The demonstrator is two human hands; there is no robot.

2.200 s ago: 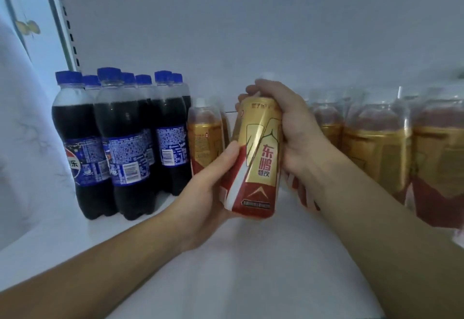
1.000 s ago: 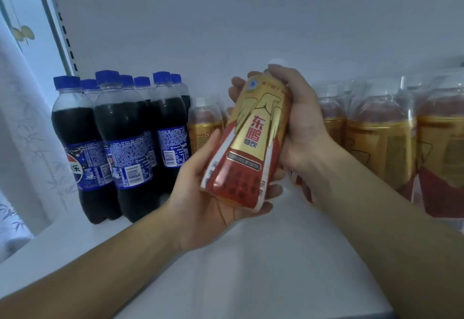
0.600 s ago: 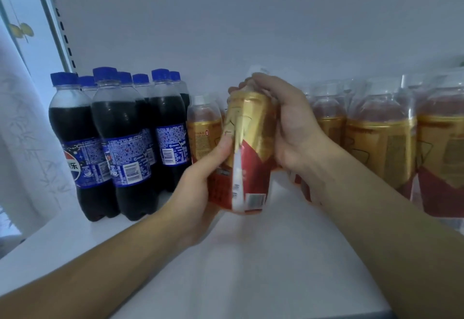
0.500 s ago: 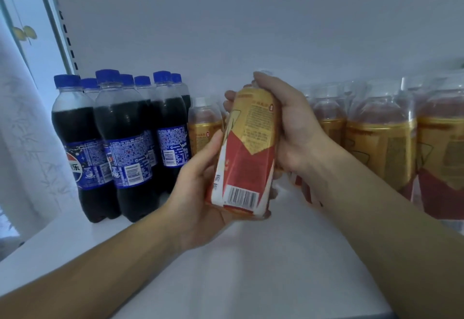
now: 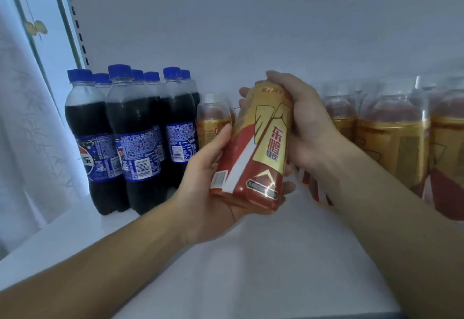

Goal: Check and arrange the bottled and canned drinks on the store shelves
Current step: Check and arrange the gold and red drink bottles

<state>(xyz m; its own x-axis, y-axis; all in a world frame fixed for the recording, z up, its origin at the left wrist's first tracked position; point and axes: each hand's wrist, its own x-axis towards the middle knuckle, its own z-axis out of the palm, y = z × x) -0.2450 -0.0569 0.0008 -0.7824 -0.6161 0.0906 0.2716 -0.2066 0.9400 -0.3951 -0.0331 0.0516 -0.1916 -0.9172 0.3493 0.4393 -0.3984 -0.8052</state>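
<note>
Both hands hold a gold-and-red energy drink bottle [image 5: 258, 150] above the white shelf [image 5: 263, 256], tilted with its top away from me. My left hand [image 5: 208, 188] cups its base, thumb along the left side. My right hand [image 5: 303, 128] grips its upper part and hides the cap. The label's front with red characters faces me. One more gold bottle [image 5: 212, 123] stands just behind, to the left.
Several dark cola bottles with blue caps [image 5: 135, 133] stand in a group at the shelf's left. A row of gold-and-red bottles [image 5: 394, 143] fills the right side. A white curtain [image 5: 27, 130] hangs at far left. The shelf's back panel [image 5: 251, 30] is close behind.
The bottle has been turned in my hands: the barcode side faced me half a second ago, now the front label with red characters does. Both hands kept hold of it.
</note>
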